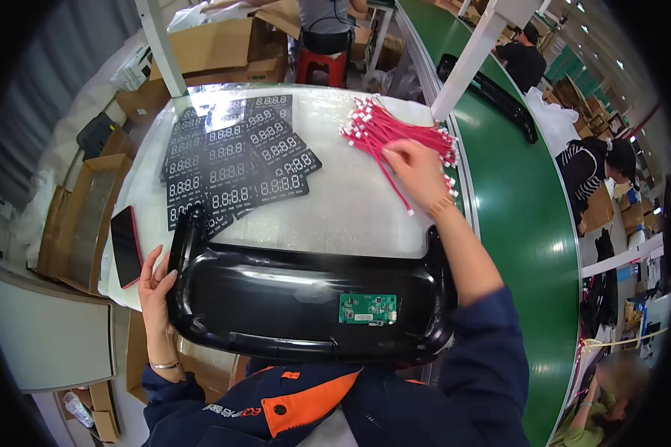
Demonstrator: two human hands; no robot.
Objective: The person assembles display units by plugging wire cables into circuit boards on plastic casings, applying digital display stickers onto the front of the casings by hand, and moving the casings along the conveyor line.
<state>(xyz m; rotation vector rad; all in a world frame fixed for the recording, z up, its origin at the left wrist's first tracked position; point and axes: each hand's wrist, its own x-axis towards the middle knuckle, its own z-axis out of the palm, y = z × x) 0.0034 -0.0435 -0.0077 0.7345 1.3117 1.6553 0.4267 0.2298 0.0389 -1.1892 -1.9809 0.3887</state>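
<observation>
A glossy black plastic housing (pixel 276 298) with two upturned ends lies in front of me, its hollow side up. My left hand (pixel 156 290) grips its left edge, fingers partly bent around it. Inside the housing, toward the right, sits a small green circuit board (pixel 367 309). My right hand (pixel 419 175) is over the front of a pile of red cables (pixel 395 128) with white connectors. Its thumb and fingers are pinched together on a red cable (pixel 397 186), whose end hangs toward me.
Overlapping dark display panels (pixel 231 160) with digit segments cover the table's left half. A phone (pixel 127 246) lies at the left edge. On the right runs a green conveyor belt (pixel 514 246) carrying another black part (pixel 492 97). White posts, cardboard boxes (pixel 89 216) and several people are around.
</observation>
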